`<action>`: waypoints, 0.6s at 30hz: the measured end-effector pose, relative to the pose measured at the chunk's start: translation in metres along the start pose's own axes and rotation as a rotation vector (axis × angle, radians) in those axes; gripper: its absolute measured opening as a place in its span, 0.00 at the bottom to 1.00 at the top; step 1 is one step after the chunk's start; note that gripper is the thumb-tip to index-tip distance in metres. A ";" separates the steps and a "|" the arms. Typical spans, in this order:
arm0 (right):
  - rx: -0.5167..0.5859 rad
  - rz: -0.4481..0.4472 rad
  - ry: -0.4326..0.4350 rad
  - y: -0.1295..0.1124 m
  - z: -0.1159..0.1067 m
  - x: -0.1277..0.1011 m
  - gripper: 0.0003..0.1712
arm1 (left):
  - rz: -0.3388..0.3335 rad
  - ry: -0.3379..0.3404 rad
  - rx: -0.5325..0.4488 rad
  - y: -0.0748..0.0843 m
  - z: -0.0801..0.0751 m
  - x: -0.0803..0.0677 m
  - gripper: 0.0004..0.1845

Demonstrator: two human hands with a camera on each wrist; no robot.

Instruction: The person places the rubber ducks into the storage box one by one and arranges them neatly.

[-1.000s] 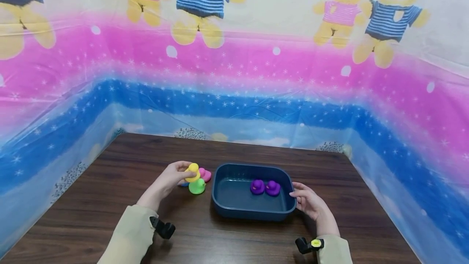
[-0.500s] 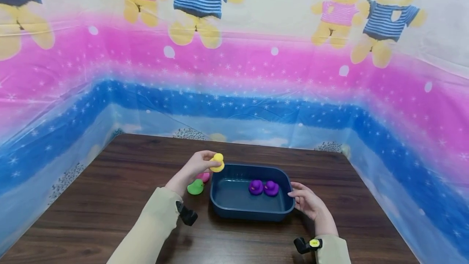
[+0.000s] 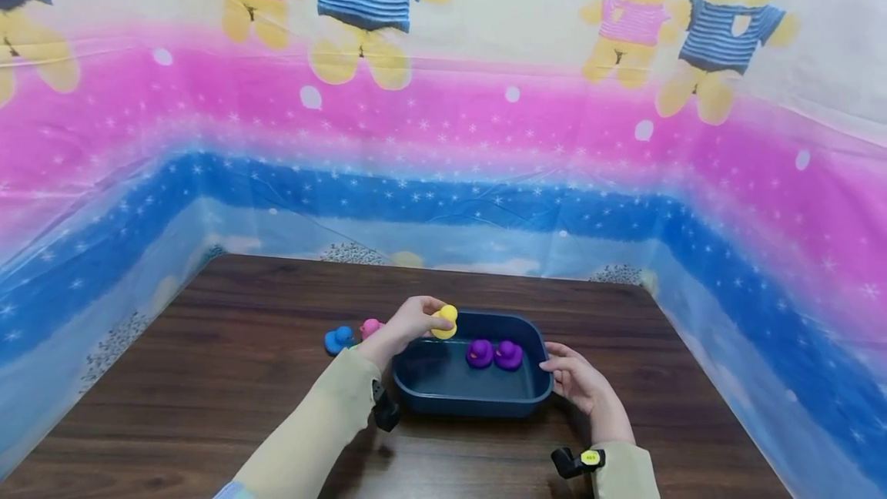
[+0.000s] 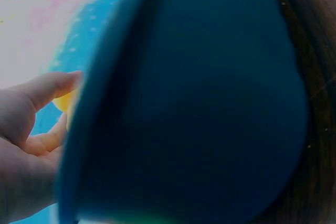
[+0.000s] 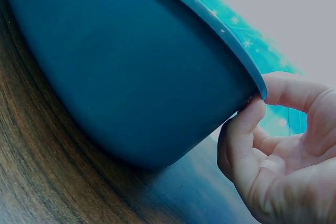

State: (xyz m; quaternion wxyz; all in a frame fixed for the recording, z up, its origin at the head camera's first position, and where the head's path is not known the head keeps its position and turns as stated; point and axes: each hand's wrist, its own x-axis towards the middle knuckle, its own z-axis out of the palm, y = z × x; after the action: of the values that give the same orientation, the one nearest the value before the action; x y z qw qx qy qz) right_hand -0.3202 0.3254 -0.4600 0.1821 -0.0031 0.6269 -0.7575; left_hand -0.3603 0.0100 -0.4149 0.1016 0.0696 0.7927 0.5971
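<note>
My left hand (image 3: 410, 320) pinches a yellow rubber duck (image 3: 446, 322) over the left part of a dark blue rectangular basin (image 3: 471, 405). In the left wrist view the basin's wall (image 4: 199, 98) hides most of that duck. Two purple rubber ducks (image 3: 480, 353) sit side by side on the basin floor, right of the middle. At the basin's right end, my right hand (image 3: 582, 382) grips the rim. The right wrist view shows thumb and fingers pinching the rim (image 5: 247, 66) from both sides.
Left of the basin, a blue rubber duck (image 3: 339, 339) and a pink rubber duck (image 3: 370, 327) stand on the dark wooden table (image 3: 208, 383). A green duck there is almost wholly behind my left arm. A printed curtain (image 3: 443, 137) encloses the table's back and sides.
My left hand has carried the yellow duck rightward from beside the other ducks to over the basin. The blue duck has come into fuller view. My right hand stays on the rim.
</note>
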 end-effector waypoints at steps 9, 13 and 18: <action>0.010 -0.013 -0.027 -0.001 -0.001 0.001 0.21 | 0.004 -0.050 0.068 -0.003 0.012 0.005 0.22; 0.009 -0.016 -0.022 0.000 0.000 0.000 0.20 | -0.030 -0.055 0.083 -0.005 0.017 0.007 0.22; 0.007 -0.021 -0.030 0.000 0.000 -0.001 0.21 | -0.035 -0.072 0.132 -0.007 0.023 0.007 0.21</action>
State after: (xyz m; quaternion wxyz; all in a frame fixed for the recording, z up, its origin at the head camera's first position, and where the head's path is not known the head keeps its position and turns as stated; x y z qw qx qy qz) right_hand -0.3191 0.3257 -0.4596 0.1838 -0.0203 0.6212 -0.7615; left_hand -0.3609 0.0315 -0.4282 0.1356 0.0835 0.8272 0.5388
